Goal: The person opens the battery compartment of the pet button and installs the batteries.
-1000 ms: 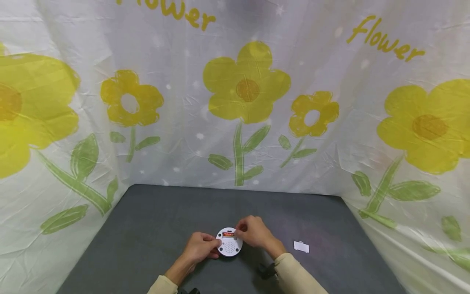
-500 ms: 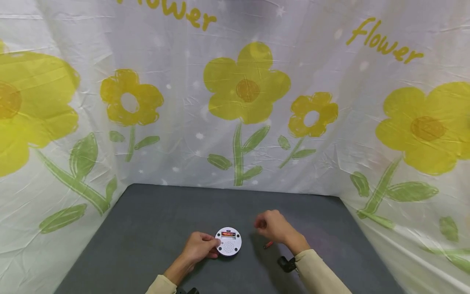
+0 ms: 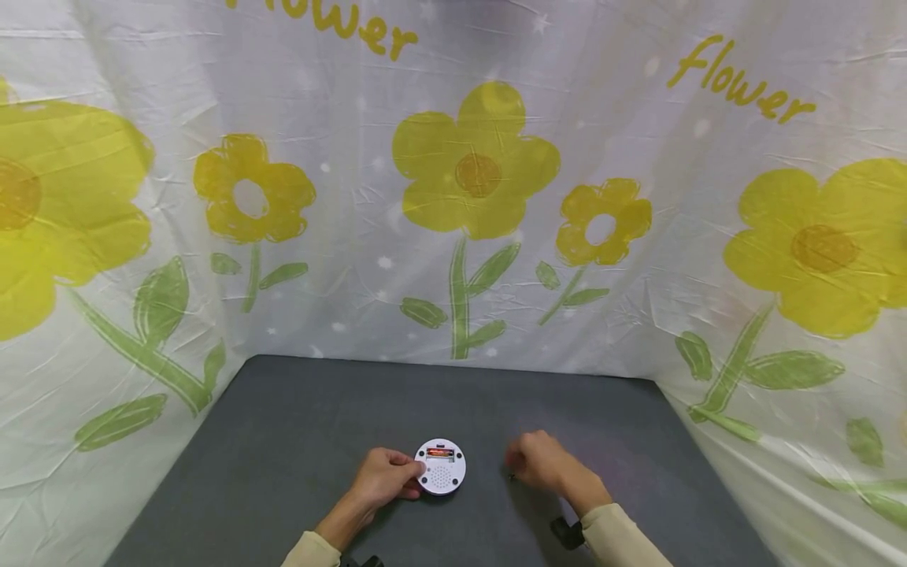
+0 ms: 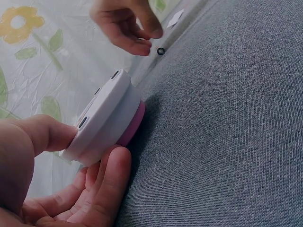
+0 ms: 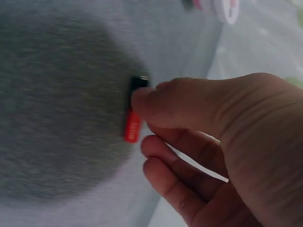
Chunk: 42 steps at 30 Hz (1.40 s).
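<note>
My left hand (image 3: 383, 476) holds a round white battery-powered device (image 3: 443, 479) by its left edge, thumb on the upper face and fingers below. Its back, with speaker holes and dark feet, faces up; a pink part (image 4: 132, 125) shows beneath. One red battery (image 3: 440, 453) lies in the uncovered compartment. To the right, my right hand (image 3: 542, 461) hovers low over a loose red and black battery (image 5: 133, 125) on the cloth. In the right wrist view the thumb overlaps this battery; the left wrist view shows a small gap between it and the fingers.
A small white battery cover (image 4: 175, 18) lies beyond the right hand in the left wrist view; the head view hides it. Dark grey cloth covers the table (image 3: 340, 409). A white flower-print curtain (image 3: 340, 236) stands behind and at both sides.
My right hand has left the device's compartment, moved right, and lowered toward the loose battery. The left hand keeps its hold on the device, almost unmoved.
</note>
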Available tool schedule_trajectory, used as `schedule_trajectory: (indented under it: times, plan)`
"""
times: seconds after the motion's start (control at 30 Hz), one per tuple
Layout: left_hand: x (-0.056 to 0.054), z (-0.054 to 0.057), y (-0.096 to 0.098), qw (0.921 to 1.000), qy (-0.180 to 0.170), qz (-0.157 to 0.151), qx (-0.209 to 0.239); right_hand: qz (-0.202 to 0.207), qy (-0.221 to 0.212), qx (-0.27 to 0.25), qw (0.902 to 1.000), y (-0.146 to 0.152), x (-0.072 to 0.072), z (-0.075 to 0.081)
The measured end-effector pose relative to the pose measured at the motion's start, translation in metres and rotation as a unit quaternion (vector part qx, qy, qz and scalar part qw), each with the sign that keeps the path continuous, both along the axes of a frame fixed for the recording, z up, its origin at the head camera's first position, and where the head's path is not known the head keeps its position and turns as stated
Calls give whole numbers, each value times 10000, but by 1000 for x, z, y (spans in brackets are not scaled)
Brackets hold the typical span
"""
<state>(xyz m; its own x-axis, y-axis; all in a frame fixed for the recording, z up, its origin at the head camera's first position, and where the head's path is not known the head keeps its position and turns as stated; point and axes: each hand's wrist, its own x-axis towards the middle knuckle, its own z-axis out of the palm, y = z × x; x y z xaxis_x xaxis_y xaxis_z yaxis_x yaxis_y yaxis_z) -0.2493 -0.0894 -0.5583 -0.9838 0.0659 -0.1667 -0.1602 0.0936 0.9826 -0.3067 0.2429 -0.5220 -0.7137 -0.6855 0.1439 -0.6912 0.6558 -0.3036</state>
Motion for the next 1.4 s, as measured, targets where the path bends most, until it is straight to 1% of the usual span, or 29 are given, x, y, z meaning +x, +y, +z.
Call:
schedule_trajectory:
  times: [0.03, 0.1, 0.13, 0.23, 0.27, 0.3, 0.4, 0.5, 0.63, 0.77, 0.9, 1.13, 1.4]
  plan:
    - [0, 0, 0, 10000, 1, 0, 6, 131, 201, -39, 9997, 5, -4, -10]
    - [0, 0, 0, 10000, -5, 5, 3, 165, 419, -130, 9989, 6, -2, -17]
    - [0, 0, 0, 10000, -4, 12, 2, 82, 399, -180, 9990, 3, 3, -13]
    - [0, 1, 1, 10000, -8, 23, -9, -78, 565, -170, 9982, -2, 10, -8]
    - [1, 1, 1, 10000, -12, 26, -10, -211, 486, -131, 9985, -7, 15, -1]
    - [1, 2, 1, 10000, -17, 28, -12, -262, 538, -56, 9982, -9, 17, 2]
    - [1, 2, 0, 10000, -49, 24, -11, -366, 646, 63, 9972, -17, 20, 9]
    - [1, 1, 0, 10000, -63, 13, -10, -378, 705, 4, 9968, -27, 17, 17]
    - [1, 0, 0, 10000, -44, 15, 0, -317, 611, -193, 9974, -44, 14, 33]
    - [0, -1, 0, 10000, -34, 30, 13, -226, 468, -250, 9983, -62, 14, 51]
    - [0, -1, 1, 10000, -11, 48, 22, -166, 223, -275, 9992, -77, 15, 62]
    - [1, 0, 0, 10000, -35, 17, 18, 60, 223, -448, 9987, -99, 11, 68]
    - [0, 0, -1, 10000, -56, -7, -15, 197, 55, -526, 9984, -121, 11, 67]
